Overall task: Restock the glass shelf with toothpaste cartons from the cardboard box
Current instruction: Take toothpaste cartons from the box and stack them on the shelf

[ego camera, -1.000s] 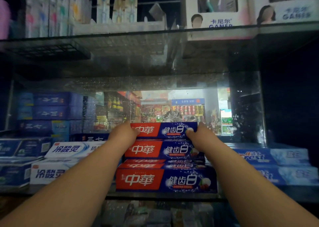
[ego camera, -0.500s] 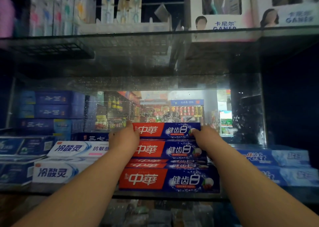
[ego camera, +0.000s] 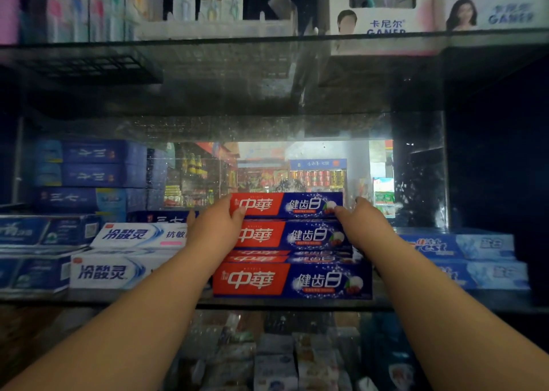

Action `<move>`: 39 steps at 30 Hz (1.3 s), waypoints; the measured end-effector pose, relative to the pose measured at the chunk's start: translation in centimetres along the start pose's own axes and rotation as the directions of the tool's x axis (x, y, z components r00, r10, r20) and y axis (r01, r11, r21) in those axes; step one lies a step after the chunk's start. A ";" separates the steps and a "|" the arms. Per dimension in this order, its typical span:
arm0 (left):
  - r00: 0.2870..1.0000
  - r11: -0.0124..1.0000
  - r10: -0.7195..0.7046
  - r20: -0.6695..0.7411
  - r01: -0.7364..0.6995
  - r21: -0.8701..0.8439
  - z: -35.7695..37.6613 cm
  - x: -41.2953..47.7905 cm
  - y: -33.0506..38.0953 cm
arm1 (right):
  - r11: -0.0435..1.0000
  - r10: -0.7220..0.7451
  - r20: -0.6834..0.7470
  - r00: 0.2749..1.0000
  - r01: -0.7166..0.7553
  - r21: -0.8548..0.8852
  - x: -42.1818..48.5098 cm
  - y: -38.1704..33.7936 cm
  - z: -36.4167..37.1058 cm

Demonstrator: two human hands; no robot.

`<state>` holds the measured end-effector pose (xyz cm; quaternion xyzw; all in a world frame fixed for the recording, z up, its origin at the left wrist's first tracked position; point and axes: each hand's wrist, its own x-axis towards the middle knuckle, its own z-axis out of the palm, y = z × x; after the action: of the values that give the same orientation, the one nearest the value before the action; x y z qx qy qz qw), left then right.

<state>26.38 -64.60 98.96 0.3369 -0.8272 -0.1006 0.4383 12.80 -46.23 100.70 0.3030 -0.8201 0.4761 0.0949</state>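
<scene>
1. One red-and-blue toothpaste carton (ego camera: 286,205) sits at centre frame, topmost of a rear stack of matching cartons (ego camera: 292,236), with a front carton (ego camera: 292,280) standing lower, at the lip of the glass shelf (ego camera: 142,301).
2. Both hands bracket that top carton: the left hand (ego camera: 215,227) has its thumb pressed on the red end face, the other fingers mostly hidden behind; the right hand (ego camera: 364,220) touches the blue end with its fingertips. Both are partly closed around the carton's ends, a light pinch rather than a full wrap.
3. Judged from the pose, the step in hand is seating or squaring this carton on the stack, not fetching a new one.
4. Next, by that reading, the carton needs to sit flush with the one beneath, then both hands must come off without dragging it forward.
5. White-and-blue cartons (ego camera: 130,254) fill the left of the frame just beside the stack; blue cartons (ego camera: 463,257) lie at the right.
6. Dark blue boxes (ego camera: 89,174) stack up at mid left, against the dusty glass back.
7. Toothbrush display boxes (ego camera: 383,13) line the upper shelf (ego camera: 208,41) across the top of the frame.
8. No cardboard box is visible anywhere in view.
</scene>
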 end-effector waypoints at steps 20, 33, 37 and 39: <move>0.996 0.955 -0.086 -0.022 0.076 -0.288 -0.4 -12.5 -1.0 | 0.975 -0.032 -0.074 0.997 0.015 -0.220 -9.6 5.6 1.6; 0.984 0.835 -0.151 -0.090 0.078 -0.544 -0.9 -5.9 0.4 | 0.996 -0.073 -0.179 0.981 0.081 0.036 -4.5 2.2 0.5; 0.986 0.945 -0.164 -0.037 0.146 -0.293 0.6 -6.1 0.2 | 0.999 -0.040 -0.121 0.992 0.042 0.019 -3.6 3.8 2.3; 0.985 0.986 -0.147 -0.090 0.139 -0.095 1.1 -6.3 0.3 | 0.998 -0.063 -0.157 0.986 0.066 0.015 -3.6 4.5 2.7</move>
<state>27.78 -60.47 94.34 0.3803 -0.7735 -0.1517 0.4838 13.36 -45.44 94.42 0.2920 -0.7950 0.5034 0.1714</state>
